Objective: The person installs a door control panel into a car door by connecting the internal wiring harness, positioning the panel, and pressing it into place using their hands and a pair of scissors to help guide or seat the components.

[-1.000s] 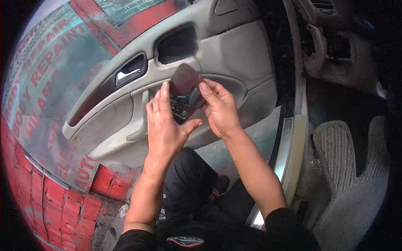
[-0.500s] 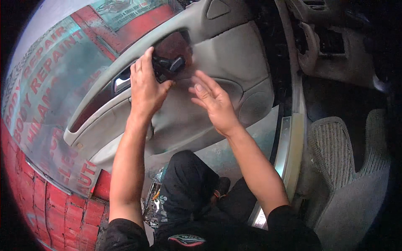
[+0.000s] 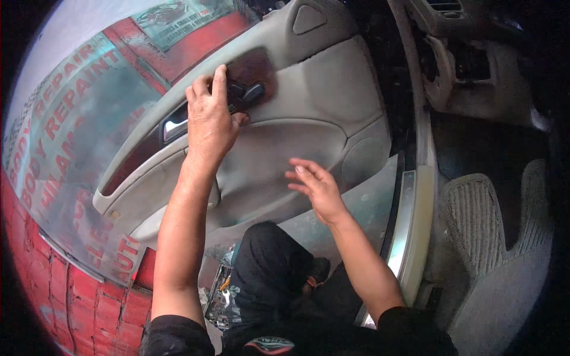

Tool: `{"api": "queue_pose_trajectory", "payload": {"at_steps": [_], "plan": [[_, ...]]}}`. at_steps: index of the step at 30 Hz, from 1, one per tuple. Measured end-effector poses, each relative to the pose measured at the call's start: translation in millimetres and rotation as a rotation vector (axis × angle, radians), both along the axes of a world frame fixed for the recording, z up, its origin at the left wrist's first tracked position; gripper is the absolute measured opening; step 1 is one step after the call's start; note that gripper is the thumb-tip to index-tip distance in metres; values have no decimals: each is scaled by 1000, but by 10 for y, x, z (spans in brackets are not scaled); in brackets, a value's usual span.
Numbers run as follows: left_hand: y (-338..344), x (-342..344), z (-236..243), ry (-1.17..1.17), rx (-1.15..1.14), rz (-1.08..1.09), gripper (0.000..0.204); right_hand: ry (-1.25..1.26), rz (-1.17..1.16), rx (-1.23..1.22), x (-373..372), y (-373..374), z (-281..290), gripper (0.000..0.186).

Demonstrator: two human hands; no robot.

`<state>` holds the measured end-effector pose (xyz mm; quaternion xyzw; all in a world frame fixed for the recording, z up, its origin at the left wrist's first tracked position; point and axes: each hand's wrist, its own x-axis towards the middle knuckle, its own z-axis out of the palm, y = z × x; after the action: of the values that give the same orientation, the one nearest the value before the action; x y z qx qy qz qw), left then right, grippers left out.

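A dark reddish-brown switch panel with black switches sits in the recess of the beige car door panel. My left hand holds it at its left part, fingertips at the upper edge and thumb below, hiding some of it. Beside that hand is a silver inner door handle, partly covered by it. My right hand hangs lower, in front of the door's storage pocket, with fingers apart and nothing in them.
At right are the car's floor mat, door sill and dashboard. Below, a tray of tools lies beside my dark-trousered knee. A red brick wall with signboards stands at left.
The switch panel has moved up from between both hands into the door recess. My left hand followed it; my right hand let go and dropped down and to the right.
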<state>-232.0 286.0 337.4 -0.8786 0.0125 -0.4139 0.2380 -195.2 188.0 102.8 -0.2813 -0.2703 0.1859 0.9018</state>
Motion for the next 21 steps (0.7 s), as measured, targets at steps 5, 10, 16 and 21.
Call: {"api": "queue_pose_trajectory", "payload": {"at_steps": [5,10,16,21], "plan": [[-3,35,54,9,10,52,100,54,42,-9,-56,41,-67,39],[-27,22,82,44,9,99,97,23,19,-21,-77,34,-63,38],[-48,-24,57,-3,104,140,98,26,11,-53,-143,74,-109,37],[24,52,120,47,97,47,100,31,20,-57,-152,119,-141,36]]}}
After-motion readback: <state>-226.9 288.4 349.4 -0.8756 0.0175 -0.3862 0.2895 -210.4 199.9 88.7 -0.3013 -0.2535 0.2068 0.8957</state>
